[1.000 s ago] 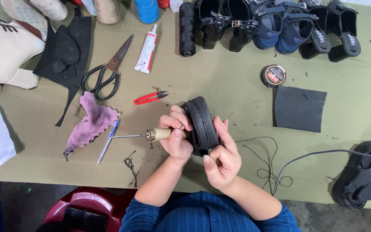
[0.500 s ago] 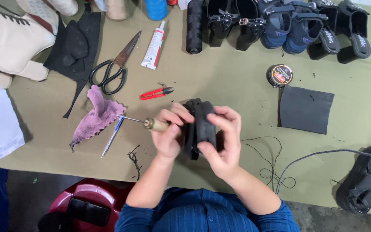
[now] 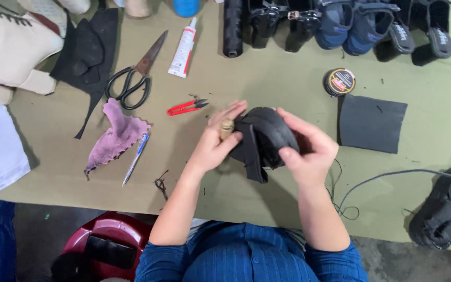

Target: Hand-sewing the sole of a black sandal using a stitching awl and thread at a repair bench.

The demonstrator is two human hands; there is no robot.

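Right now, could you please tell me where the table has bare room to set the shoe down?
Bare cloth lies between the red snips and the glue tube, also right of the black sheet. The far edge is crowded with shoes; the scissors and purple rag fill the left.

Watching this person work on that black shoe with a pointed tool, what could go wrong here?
The left hand grips a wooden-handled tool whose tip is hidden against the black shoe. The right hand wraps the shoe's far side, so a slip might jab those fingers. Loose black thread trails beside the right wrist and could snag. The red snips lie close to the left hand.
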